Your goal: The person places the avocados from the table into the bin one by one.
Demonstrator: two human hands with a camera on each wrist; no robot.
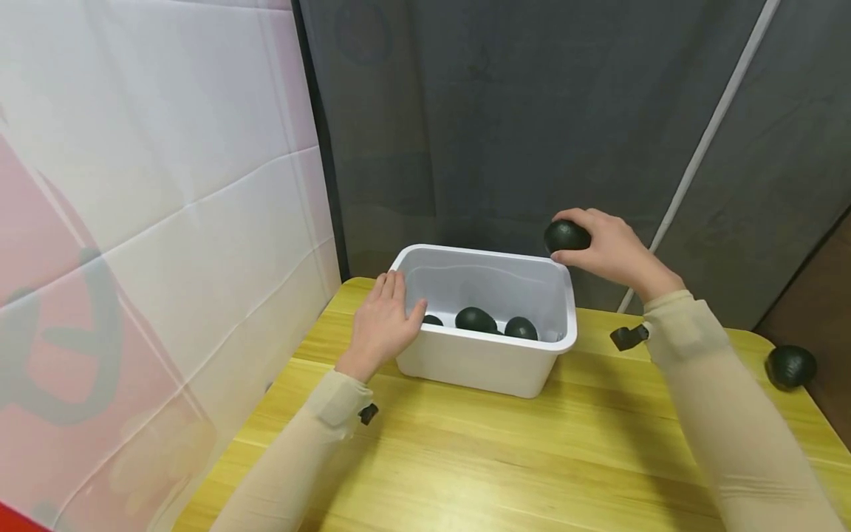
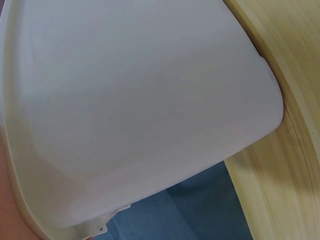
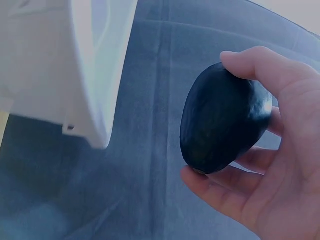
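Observation:
A white plastic bin stands on a yellow wooden table. Three dark avocados lie on its floor. My left hand rests on the bin's left rim, fingers straight and thumb over the edge. My right hand holds another dark avocado just above the bin's far right corner. In the right wrist view that avocado sits between thumb and fingers, beside the bin's outer wall. The left wrist view shows only the bin's wall and the table edge.
One more avocado lies near the table's right edge. A pink and white sheet hangs at the left, a dark grey curtain behind the table, with a white pole slanting across it.

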